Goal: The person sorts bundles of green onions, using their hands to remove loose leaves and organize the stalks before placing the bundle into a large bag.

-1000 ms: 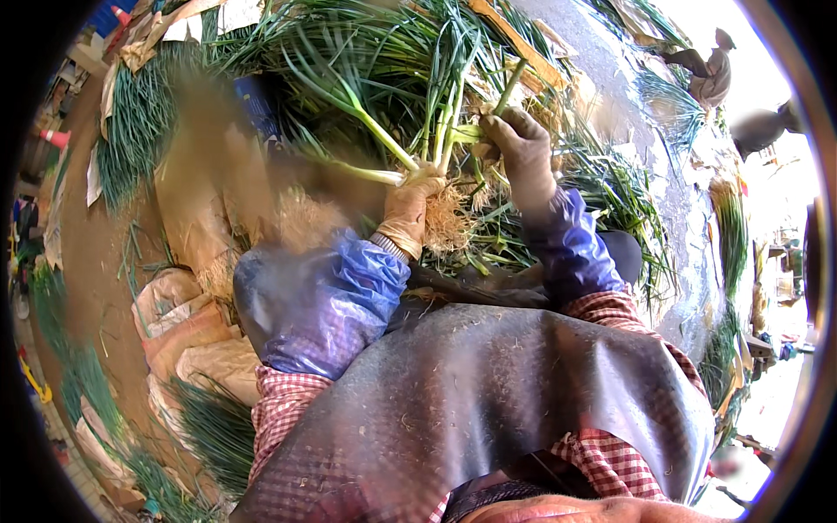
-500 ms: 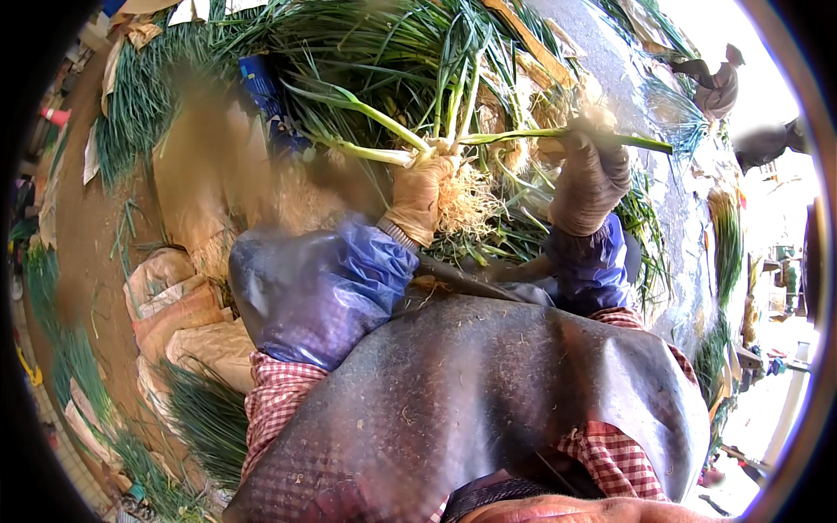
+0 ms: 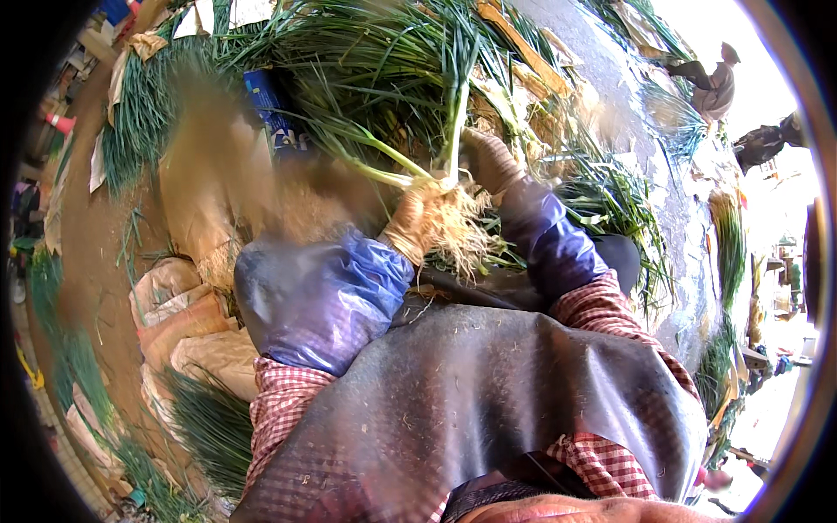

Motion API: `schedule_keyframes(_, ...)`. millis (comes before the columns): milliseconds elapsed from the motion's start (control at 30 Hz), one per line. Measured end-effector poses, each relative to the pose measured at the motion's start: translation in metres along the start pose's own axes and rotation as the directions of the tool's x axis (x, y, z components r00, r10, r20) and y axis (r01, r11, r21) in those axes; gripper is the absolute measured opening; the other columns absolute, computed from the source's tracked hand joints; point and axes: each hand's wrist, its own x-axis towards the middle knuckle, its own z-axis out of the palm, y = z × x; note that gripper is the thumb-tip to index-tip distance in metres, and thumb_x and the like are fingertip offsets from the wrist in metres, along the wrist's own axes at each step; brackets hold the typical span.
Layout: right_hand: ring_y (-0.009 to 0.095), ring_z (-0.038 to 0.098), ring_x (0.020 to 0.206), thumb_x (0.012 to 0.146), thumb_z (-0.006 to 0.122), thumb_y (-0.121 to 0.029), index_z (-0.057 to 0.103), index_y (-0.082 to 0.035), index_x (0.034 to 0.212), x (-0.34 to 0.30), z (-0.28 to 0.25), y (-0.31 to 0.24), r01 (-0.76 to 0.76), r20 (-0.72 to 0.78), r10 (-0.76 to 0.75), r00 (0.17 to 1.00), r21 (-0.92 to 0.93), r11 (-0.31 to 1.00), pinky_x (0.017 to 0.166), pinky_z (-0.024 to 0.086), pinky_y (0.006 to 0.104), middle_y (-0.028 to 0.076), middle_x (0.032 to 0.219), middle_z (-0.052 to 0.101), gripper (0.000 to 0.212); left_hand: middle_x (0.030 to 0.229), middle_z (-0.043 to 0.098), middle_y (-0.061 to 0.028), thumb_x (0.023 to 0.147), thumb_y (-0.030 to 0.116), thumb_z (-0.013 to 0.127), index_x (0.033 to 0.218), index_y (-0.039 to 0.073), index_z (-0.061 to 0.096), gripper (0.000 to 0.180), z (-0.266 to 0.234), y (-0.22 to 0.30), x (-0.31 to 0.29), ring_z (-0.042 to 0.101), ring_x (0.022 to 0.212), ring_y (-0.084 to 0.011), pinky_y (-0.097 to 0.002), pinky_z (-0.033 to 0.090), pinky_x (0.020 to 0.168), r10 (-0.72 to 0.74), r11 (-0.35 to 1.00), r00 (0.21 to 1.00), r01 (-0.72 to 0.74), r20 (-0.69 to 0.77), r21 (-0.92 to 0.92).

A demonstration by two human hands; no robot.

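Observation:
My left hand (image 3: 413,225), in a tan glove, is closed around the root end of a small bunch of green onions (image 3: 453,131). Pale, stringy roots (image 3: 460,228) hang out on its right side. Some stalks stand up from the bunch, while others slant off to the left. My right hand (image 3: 493,162), gloved too, is at the upright stalks with its fingers bent against them. Its fingertips are partly hidden there, behind or beside the stalks.
A large heap of green onions (image 3: 366,52) lies just beyond my hands. Blue packaging (image 3: 268,103) sits at its left, with brown sacks (image 3: 187,318) nearer. More onions (image 3: 205,418) lie at lower left. Another person (image 3: 717,87) is at far right.
My right hand has come in leftward to the bunch. The long green leaf that it held stretched out to the right is no longer in it. My left hand keeps its hold.

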Motion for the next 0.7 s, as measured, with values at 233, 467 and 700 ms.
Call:
schedule_keyframes(233, 0.007, 0.051, 0.047, 0.082, 0.069, -0.011, 0.065, -0.002, 0.089, -0.022, 0.024, -0.015, 0.328, 0.011, -0.329, 0.944, -0.097, 0.940, 0.042, 0.042, 0.0200, 0.002, 0.068, 0.062, 0.012, 0.092, 0.065, -0.0049, 0.083, 0.011, 0.066, 0.100, 0.001, 0.064, 0.020, 0.000, -0.007, -0.010, 0.063, 0.080, -0.0152, -0.0287, 0.054, 0.075, 0.200, 0.872, 0.945, -0.050, -0.260, 0.487)
schedule_keyframes(467, 0.006, 0.054, 0.050, 0.085, 0.066, -0.011, 0.066, -0.006, 0.088, -0.038, 0.017, -0.017, 0.315, 0.087, -0.303, 0.949, -0.238, 0.919, 0.044, 0.041, 0.0192, 0.003, 0.068, 0.065, 0.006, 0.090, 0.064, -0.0044, 0.085, 0.009, 0.059, 0.103, 0.001, 0.062, 0.020, 0.004, 0.006, -0.008, 0.062, 0.075, -0.0146, -0.0285, 0.055, 0.066, 0.186, 0.952, 0.967, -0.134, -0.172, 0.275)
schedule_keyframes(700, 0.026, 0.063, 0.072, 0.080, 0.062, -0.016, 0.065, -0.005, 0.092, -0.051, -0.028, 0.018, 0.752, 0.766, 0.021, 0.643, -0.625, -0.209, 0.068, 0.053, 0.0349, 0.013, 0.079, 0.065, 0.017, 0.087, 0.062, -0.0063, 0.087, 0.009, 0.058, 0.104, -0.001, 0.059, 0.020, -0.013, 0.015, -0.002, 0.062, 0.074, -0.0182, -0.0326, 0.055, 0.068, 0.289, 0.923, 0.951, -0.245, -0.111, 0.298)
